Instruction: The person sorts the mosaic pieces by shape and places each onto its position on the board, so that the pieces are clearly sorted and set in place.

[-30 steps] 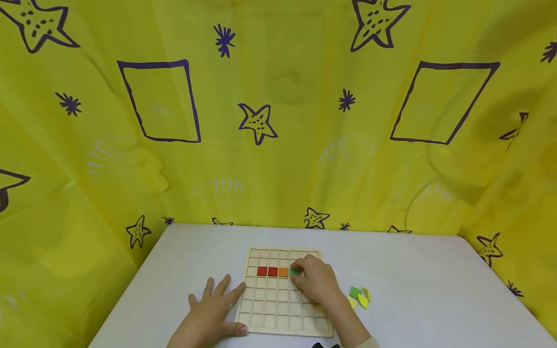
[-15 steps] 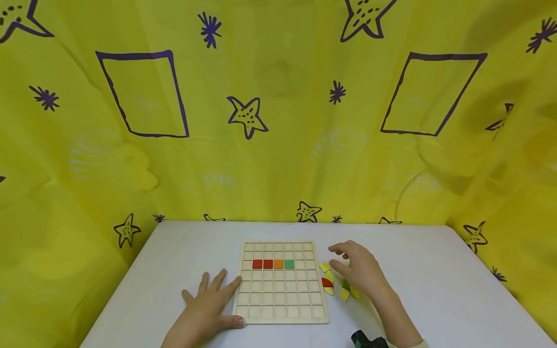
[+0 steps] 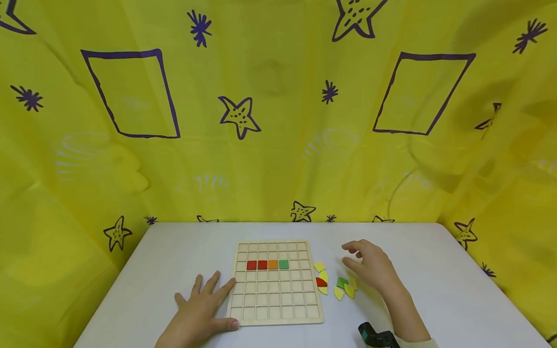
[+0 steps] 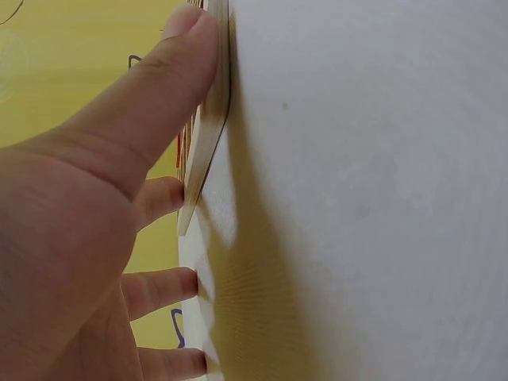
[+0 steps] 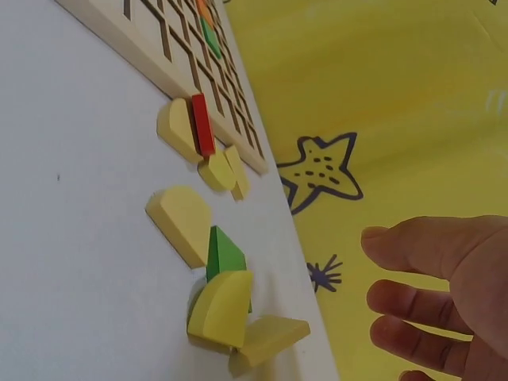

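A pale wooden grid board [image 3: 280, 299] lies on the table. In one of its rows sit two red tiles [image 3: 257, 265], an orange tile [image 3: 272, 264] and a green tile [image 3: 284, 264], side by side. My left hand [image 3: 193, 309] is spread at the board's left side; its thumb touches the near-left corner, and the index fingertip meets the left edge. To the right of the board, my right hand [image 3: 373, 267] hovers with nothing in its loosely bent fingers. Nearest to it are a green piece [image 5: 228, 254] and several yellow pieces [image 5: 222, 308].
Between the board and that cluster lies a second group: a yellow square [image 3: 319, 266], a red piece [image 3: 321, 282] and other yellow pieces. A black device [image 3: 376, 337] sits by the right wrist. A yellow patterned curtain [image 3: 278, 183] encloses the white table [image 3: 183, 241].
My right hand has let go of the green tile in the row and moved right, past the loose pieces. My left hand stays at the board's edge. The head view has shifted slightly.
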Demonstrator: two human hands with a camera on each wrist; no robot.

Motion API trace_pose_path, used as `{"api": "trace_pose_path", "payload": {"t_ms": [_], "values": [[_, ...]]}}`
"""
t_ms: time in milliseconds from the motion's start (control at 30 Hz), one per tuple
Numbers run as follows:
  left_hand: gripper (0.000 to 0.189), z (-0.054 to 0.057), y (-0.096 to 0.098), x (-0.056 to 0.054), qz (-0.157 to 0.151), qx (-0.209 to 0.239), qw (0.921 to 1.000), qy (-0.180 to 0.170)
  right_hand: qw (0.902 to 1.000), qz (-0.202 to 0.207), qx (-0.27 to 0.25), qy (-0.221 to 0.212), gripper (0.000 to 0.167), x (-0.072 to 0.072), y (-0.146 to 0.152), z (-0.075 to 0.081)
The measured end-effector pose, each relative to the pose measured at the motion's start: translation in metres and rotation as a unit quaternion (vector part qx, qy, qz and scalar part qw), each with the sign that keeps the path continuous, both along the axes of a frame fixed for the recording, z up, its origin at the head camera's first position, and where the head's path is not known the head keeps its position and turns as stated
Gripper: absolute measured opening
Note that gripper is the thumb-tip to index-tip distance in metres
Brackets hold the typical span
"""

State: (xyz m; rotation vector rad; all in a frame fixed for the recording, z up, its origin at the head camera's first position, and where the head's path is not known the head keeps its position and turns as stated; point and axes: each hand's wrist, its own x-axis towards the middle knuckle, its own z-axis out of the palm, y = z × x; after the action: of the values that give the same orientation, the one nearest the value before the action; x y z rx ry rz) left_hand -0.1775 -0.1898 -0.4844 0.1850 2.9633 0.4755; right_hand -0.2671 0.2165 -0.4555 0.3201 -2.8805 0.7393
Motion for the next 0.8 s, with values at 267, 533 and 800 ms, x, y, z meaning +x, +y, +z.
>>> {"api": "trace_pose_path", "payload": {"t_ms": [267, 533, 800], "values": [[0.100, -0.004, -0.006, 0.002, -0.002, 0.017, 0.9998, 0.013, 0.9987, -0.011, -0.025, -0.043, 0.030, -0.004, -0.008, -0.011], [0.100, -0.003, -0.005, -0.001, -0.007, 0.018, 0.9997, 0.012, 0.9990, 0.031, -0.010, -0.031, 0.028, -0.003, -0.028, -0.022], [0.101, -0.003, -0.006, 0.001, -0.005, 0.022, 0.9997, 0.004, 0.9978, 0.063, 0.021, -0.004, 0.031, 0.001, -0.038, -0.030]]}}
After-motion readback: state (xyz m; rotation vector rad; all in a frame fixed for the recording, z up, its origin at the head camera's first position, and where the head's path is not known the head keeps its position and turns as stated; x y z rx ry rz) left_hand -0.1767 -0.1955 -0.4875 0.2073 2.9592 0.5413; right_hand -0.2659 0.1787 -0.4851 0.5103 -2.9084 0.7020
